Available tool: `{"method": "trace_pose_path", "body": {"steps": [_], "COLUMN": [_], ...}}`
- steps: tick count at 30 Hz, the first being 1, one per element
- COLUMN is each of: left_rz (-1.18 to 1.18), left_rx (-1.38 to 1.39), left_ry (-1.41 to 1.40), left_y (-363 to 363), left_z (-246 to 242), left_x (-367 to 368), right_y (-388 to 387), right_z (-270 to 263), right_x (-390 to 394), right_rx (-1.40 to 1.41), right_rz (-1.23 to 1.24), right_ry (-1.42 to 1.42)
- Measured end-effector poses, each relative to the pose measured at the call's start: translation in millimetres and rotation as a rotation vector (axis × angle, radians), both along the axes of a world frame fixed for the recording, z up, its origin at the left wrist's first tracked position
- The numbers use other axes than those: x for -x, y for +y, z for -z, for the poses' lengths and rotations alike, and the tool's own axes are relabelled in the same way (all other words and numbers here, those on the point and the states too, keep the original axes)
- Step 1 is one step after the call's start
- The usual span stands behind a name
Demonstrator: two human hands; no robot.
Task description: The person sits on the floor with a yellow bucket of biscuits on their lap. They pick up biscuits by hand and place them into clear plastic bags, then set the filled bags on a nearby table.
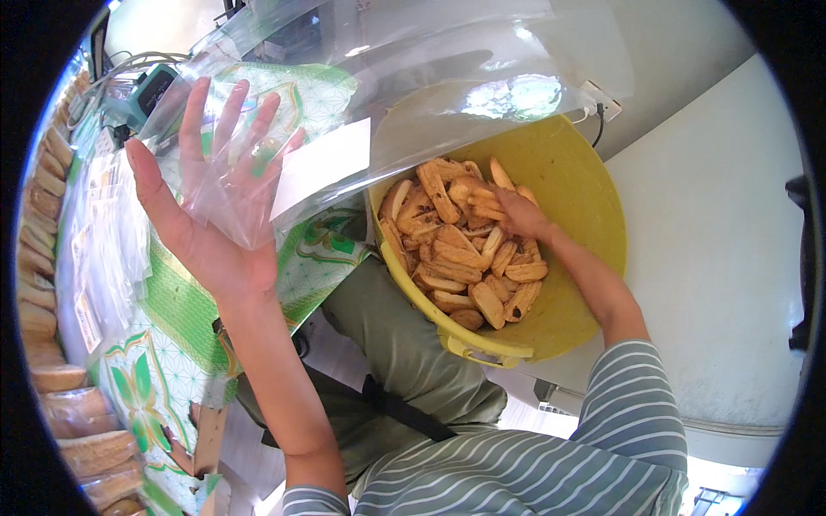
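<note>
My left hand (226, 238) is raised, palm towards me, with fingers spread. Clear plastic film of a large bag (413, 71) lies over its fingers and palm; the thumb is outside. A blank-looking white label (326, 164) is on the bag beside these fingers. Inside a yellow plastic tub (581, 174), my right hand (523, 216) touches a heap of brown baked slices (461, 255), which look like rusks. Its fingertips blend in with the slices, so whether they grip any is unclear. Part of the bag overlaps the tub's far rim.
On my left is a table with a green-and-white patterned cover (171, 297), torn at one corner. Flat clear bags with labels (106, 258) lie on it, beside a row of packed slices (90, 451). A teal device (145, 97), cables and a wall socket (600, 103) are farther off.
</note>
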State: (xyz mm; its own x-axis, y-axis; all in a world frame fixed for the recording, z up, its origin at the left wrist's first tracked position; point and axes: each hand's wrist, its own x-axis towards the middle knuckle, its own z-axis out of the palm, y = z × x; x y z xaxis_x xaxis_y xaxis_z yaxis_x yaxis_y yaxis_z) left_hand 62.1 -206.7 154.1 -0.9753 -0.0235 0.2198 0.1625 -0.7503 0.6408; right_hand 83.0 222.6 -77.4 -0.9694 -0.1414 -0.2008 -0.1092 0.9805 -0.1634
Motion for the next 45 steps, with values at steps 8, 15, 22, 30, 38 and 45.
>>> {"method": "trace_pose_path", "body": {"steps": [8,15,22,30,38,45], "left_rz": [-0.021,-0.041,-0.058,0.01,-0.01,-0.001], "left_rx": [0.039,0.077,0.085,0.005,0.021,-0.005], "left_ry": [0.012,-0.019,-0.02,0.012,0.01,-0.003], "left_y": [2,0,5,-1,0,-1], "left_z": [1,0,-1,1,1,0], "left_x": [-1,1,0,-3,-3,-3], "right_y": [-17,-79,-92,-111,-101,-107], "right_z": [-77,-45,-36,-32,-54,-30], "right_x": [24,-6,-33,-56,-40,-49], "right_rx": [0.693,0.352,0.405,0.284,0.34,0.076], "right_rz": [0.186,-0.134,-0.084,-0.126,-0.073,-0.237], "right_ry": [-0.396,-0.777,-0.705,-0.497,-0.113,-0.126]}}
